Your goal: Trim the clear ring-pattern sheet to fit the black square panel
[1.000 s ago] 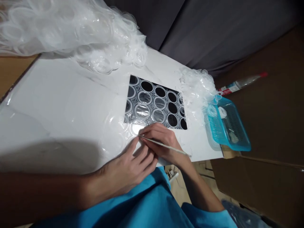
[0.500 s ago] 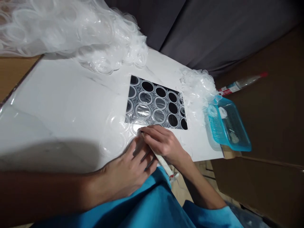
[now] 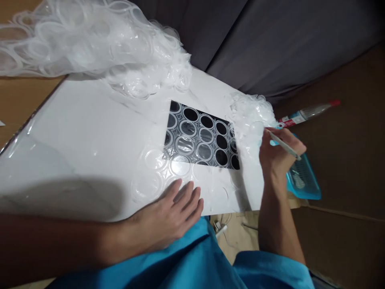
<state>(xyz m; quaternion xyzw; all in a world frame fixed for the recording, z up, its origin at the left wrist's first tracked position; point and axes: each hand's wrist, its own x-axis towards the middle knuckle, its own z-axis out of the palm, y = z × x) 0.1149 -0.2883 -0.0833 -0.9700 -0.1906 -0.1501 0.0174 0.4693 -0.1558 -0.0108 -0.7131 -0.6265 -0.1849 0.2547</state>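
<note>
My left hand [image 3: 177, 212] lies flat near the table's front edge, fingers slightly spread, over the near part of a clear plastic sheet [image 3: 147, 186] printed with rows of whitish rings. Part of that sheet covers a black rectangular mat [image 3: 221, 142], where the rings stand out. Off to the right, my right hand [image 3: 278, 154] is closed around a slim white pen-like tool [image 3: 287, 146]. Its fingertips are beside a heap of clear plastic scraps [image 3: 254, 108], above the blue basket. Whether the fingertips also pinch a piece of plastic cannot be made out.
A large mound of ring-patterned clear plastic [image 3: 90, 44] covers the table's far left. A blue plastic basket [image 3: 311, 186] stands at the right edge, partly behind my right arm. Beyond it lies a bottle with a red cap [image 3: 300, 116]. A dark curtain [image 3: 270, 44] hangs behind.
My right hand has moved from beside my left fingers to the scrap heap at the right, carrying the pen-like tool along. My left hand has stayed on the sheet.
</note>
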